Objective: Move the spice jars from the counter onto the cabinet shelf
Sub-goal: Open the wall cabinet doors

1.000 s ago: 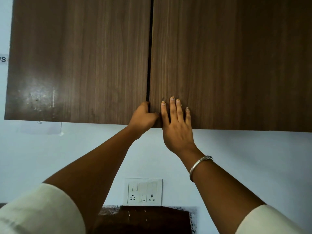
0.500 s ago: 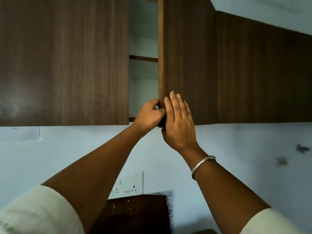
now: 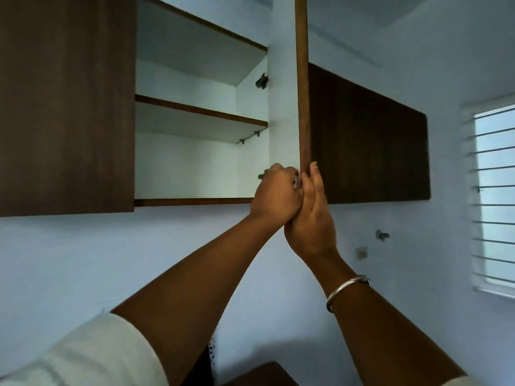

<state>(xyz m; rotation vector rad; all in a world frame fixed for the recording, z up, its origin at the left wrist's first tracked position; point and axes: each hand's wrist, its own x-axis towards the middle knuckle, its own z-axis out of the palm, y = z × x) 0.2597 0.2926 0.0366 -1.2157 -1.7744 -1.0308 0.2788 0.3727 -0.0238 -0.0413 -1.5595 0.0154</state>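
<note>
Brown wood-grain cabinet stands open on one side. Its right door is swung out edge-on, baring a white shelf with nothing on it. Only the opening step looks nearly done. All the spice jars are still to be moved and none is in view, so they are presumably on the counter below frame. The left hand seems to curl round the door's inner edge, while the right hand presses flat on its outer face. Half a second ago the door was barely ajar.

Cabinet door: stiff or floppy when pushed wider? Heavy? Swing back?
Probably rigid: the cabinet door shows a thick, straight board edge. It likely swings on its hinge rather than slides. Maybe moderately heavy: left hand grips its corner, right hand presses its face.
</note>
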